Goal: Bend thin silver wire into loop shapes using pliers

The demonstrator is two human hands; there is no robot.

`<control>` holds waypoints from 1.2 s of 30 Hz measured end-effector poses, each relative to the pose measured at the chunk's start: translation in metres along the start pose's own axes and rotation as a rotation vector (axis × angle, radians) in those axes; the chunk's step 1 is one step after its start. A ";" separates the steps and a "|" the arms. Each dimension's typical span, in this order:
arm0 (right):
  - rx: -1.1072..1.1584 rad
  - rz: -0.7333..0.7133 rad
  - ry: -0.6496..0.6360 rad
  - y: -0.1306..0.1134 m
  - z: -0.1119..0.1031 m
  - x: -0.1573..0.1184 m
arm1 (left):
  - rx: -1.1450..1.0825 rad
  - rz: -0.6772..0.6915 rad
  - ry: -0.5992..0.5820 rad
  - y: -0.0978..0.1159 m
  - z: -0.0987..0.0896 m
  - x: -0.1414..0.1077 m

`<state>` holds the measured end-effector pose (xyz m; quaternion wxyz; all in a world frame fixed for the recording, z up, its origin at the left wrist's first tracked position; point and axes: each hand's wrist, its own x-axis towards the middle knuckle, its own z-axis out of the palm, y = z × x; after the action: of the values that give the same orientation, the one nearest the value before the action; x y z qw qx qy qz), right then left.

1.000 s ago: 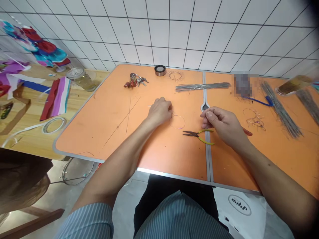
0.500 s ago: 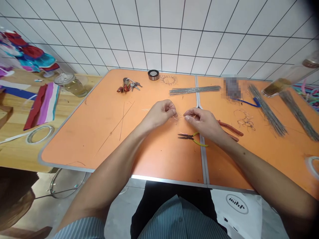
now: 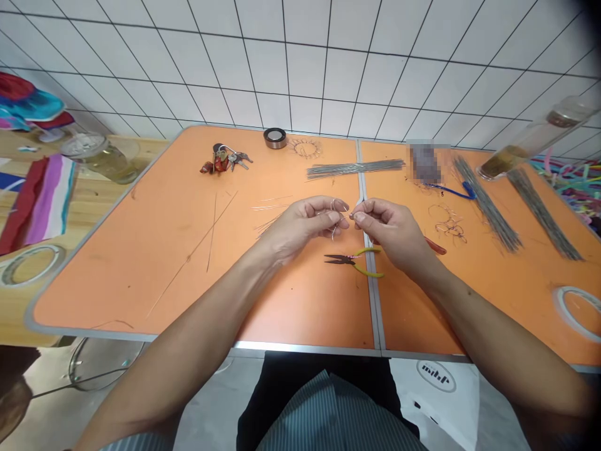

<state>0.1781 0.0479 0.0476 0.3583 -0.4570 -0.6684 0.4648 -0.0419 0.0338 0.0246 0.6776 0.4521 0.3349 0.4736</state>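
Above the middle of the orange table, my left hand pinches a thin, bent wire whose loops stick out around the fingers. Close on its right, my right hand is closed too, thumb and forefinger pressed together at the end of the wire. How the wire runs between the fingertips is too fine to follow. Below the hands lie yellow-handled pliers, jaws pointing left. A red-handled tool is mostly covered by my right hand. Straight wires lie beside my left hand.
A wire ring, black tape roll and keys lie along the back of the table. Wire bundles lie behind my hands and at right. A glass bottle leans at the right; tangled wire lies nearer.
My hands have come closer together, and the wire loops now show around my left fingers. The whole view has shifted, so the table's things appear farther left.
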 end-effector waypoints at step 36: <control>-0.140 -0.112 0.022 -0.006 0.009 -0.006 | 0.225 0.050 0.020 0.001 0.012 -0.004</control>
<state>0.1707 0.0388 0.0499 0.3585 -0.4479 -0.7198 0.3909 -0.0324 0.0266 0.0298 0.6070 0.5287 0.3815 0.4544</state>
